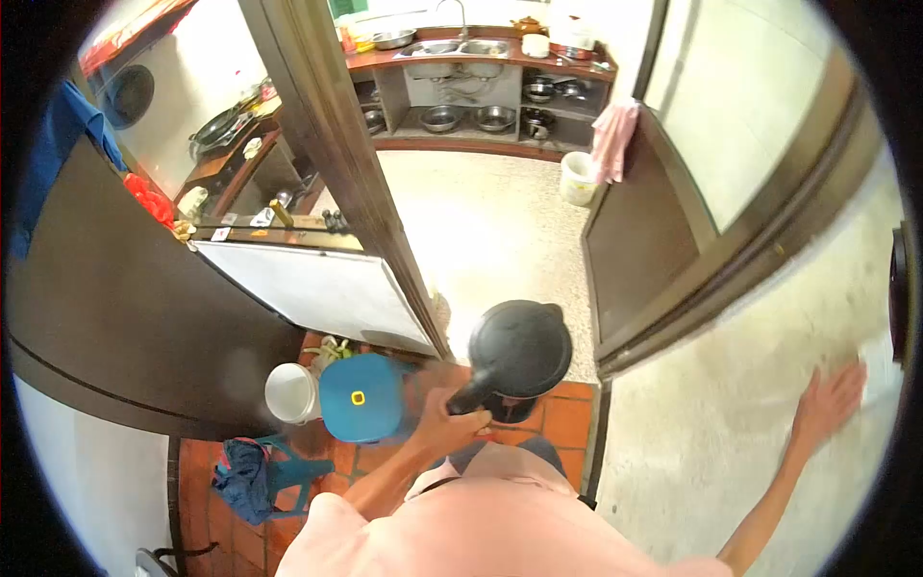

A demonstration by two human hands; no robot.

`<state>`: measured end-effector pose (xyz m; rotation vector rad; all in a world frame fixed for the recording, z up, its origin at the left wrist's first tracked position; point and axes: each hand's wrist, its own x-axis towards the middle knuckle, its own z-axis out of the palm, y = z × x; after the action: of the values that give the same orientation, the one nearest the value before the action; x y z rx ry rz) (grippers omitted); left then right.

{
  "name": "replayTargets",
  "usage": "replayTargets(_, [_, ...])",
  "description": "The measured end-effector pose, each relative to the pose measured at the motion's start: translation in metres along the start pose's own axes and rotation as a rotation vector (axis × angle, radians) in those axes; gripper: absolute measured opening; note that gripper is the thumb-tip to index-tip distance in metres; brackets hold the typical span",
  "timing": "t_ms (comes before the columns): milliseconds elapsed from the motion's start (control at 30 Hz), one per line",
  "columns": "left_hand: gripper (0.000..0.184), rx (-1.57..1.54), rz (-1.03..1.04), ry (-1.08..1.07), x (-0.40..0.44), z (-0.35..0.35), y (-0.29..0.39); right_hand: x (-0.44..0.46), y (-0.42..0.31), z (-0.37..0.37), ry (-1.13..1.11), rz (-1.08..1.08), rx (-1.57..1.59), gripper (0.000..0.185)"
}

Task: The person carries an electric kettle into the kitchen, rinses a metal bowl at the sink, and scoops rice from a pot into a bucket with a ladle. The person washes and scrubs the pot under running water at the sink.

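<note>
My left hand (447,420) is wrapped round the handle of a black kettle (520,348), seen from above with its round lid on top and its spout pointing away to the right. The kettle is in front of my body, above the tiled floor. Far to the right, my right hand (833,396) is stretched out with its fingers apart, at the pale wall (692,452). Just beyond its fingertips is a whitish patch on the wall, too blurred to name. Whether the fingers touch it I cannot tell.
A doorway with a brown door (639,231) opens ahead onto a kitchen with a sink counter (461,56). A white bucket (579,179) stands by the door. To my left are a blue-lidded bin (361,397), a white bucket (291,392) and a stool (288,473) with dark cloth.
</note>
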<state>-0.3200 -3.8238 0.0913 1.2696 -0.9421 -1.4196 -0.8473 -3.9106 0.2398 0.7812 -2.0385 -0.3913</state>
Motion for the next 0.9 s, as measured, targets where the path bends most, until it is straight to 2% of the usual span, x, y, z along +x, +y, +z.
replayTargets(33, [0.011, -0.052, 0.009, -0.011, 0.026, 0.001, 0.009, 0.003, -0.014, 0.039, 0.327, -0.056, 0.205, 0.062])
replayTargets(100, [0.011, -0.079, -0.041, 0.043, 0.088, -0.007, 0.029, -0.014, -0.067, 0.082, 0.498, -0.161, 0.433, 0.057])
replayTargets(133, [0.014, -0.056, -0.064, 0.050, 0.121, -0.014, 0.029, -0.034, -0.102, 0.095, 0.337, -0.229, 0.454, 0.054])
replayTargets(167, [0.018, -0.037, -0.092, 0.057, 0.152, -0.020, 0.026, -0.054, -0.143, 0.120, 0.298, -0.333, 0.571, 0.054])
replayTargets(233, [0.013, 0.088, 0.019, 0.078, 0.218, -0.031, 0.007, -0.100, -0.221, 0.188, -0.311, -0.455, 0.812, 0.056])
replayTargets(267, [0.010, 0.147, 0.079, 0.084, 0.248, -0.034, 0.003, -0.118, -0.256, 0.218, -0.523, -0.468, 0.896, 0.054])
replayTargets(300, [0.007, 0.207, 0.136, 0.084, 0.276, -0.034, 0.004, -0.126, -0.289, 0.219, -0.636, -0.433, 0.979, 0.043])
replayTargets(333, [0.006, 0.077, 0.021, 0.112, 0.298, -0.022, 0.040, -0.136, -0.329, 0.250, -0.680, -0.503, 1.016, 0.037])
replayTargets(367, [0.006, 0.101, 0.058, 0.166, 0.330, -0.020, 0.043, -0.143, -0.365, 0.283, -0.729, -0.563, 1.038, 0.032])
replayTargets(400, [0.007, 0.077, 0.072, 0.162, 0.359, -0.024, 0.049, -0.134, -0.402, 0.290, -0.790, -0.715, 1.025, 0.030])
replayTargets(433, [0.008, 0.049, 0.069, 0.159, 0.380, -0.028, 0.051, -0.126, -0.435, 0.274, -0.754, -0.737, 1.125, 0.030])
replayTargets(467, [0.010, 0.012, 0.024, 0.204, 0.401, -0.031, 0.053, -0.088, -0.472, 0.234, -0.839, -0.953, 1.079, 0.025])
replayTargets(500, [0.012, -0.016, 0.000, 0.258, 0.427, -0.038, 0.056, -0.055, -0.511, 0.188, -0.869, -1.011, 1.149, 0.022])
replayTargets(533, [0.015, 0.024, 0.072, 0.314, 0.450, -0.049, 0.055, -0.026, -0.555, 0.154, -0.970, -1.088, 1.137, 0.024])
replayTargets(567, [0.016, -0.093, 0.074, 0.346, 0.473, -0.047, 0.073, -0.005, -0.598, 0.137, -0.845, -1.221, 1.239, 0.024])
replayTargets(633, [0.014, -0.066, 0.103, 0.424, 0.520, -0.060, 0.085, 0.054, -0.688, 0.075, -0.834, -1.397, 1.200, 0.021])
replayTargets(700, [0.011, -0.092, 0.122, 0.469, 0.566, -0.078, 0.094, 0.088, -0.782, 0.030, -0.680, -1.456, 1.323, 0.027])
replayTargets(767, [0.009, -0.057, 0.117, 0.515, 0.602, -0.102, 0.109, 0.118, -0.848, -0.058, -0.683, -1.438, 1.436, 0.027])
replayTargets(900, [0.011, -0.052, 0.139, 0.545, 0.689, -0.161, 0.132, 0.151, -0.969, -0.161, -0.634, -1.642, 1.514, 0.027])
